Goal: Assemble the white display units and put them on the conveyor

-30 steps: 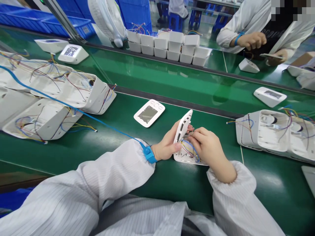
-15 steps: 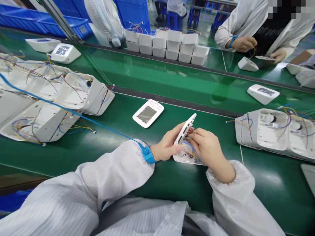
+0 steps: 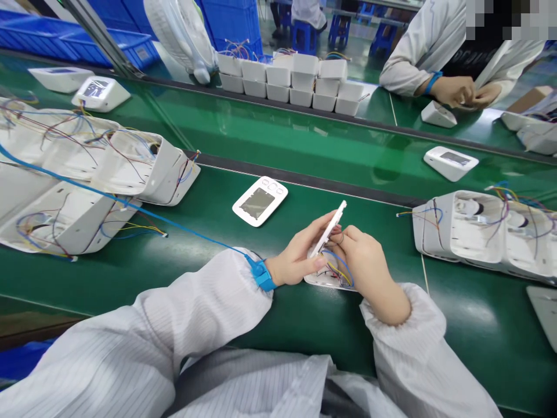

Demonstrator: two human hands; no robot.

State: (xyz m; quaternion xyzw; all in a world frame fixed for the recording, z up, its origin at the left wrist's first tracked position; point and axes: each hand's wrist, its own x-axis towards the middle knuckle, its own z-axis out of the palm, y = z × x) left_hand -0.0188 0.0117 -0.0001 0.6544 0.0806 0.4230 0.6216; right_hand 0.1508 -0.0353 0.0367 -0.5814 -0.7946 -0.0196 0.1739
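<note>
Head view: holding a white panel (image 3: 328, 230) tilted over a wired white shell (image 3: 328, 283)

Clamping the white panel edge-on in the grip of the left hand (image 3: 298, 255), canted toward 1 o'clock. Reaching behind it with the bunched fingertips of the right hand (image 3: 365, 255), close to thin dark wires (image 3: 341, 236); unable to tell whether pinched on them or apart, with the tips partly hidden. Resting the white shell on the green surface (image 3: 317, 319), at 6 o'clock of the panel, with yellow and blue wires (image 3: 347, 269) curving inside. Wearing a blue wrist strap (image 3: 262, 274) on the left, with a blue cord (image 3: 204, 237) stretched toward 10 o'clock.

Facing, from the hands outward, a screened front piece (image 3: 260, 201) lying near at 10 o'clock, a left cluster of housings (image 3: 102, 168) farther out between 9 and 10, a right cluster of housings (image 3: 478, 235) near 3, a white device (image 3: 451, 164) at 2, stacked white boxes (image 3: 278, 93) just before 12, and a co-worker's hands (image 3: 467, 93) at 1 o'clock
</note>
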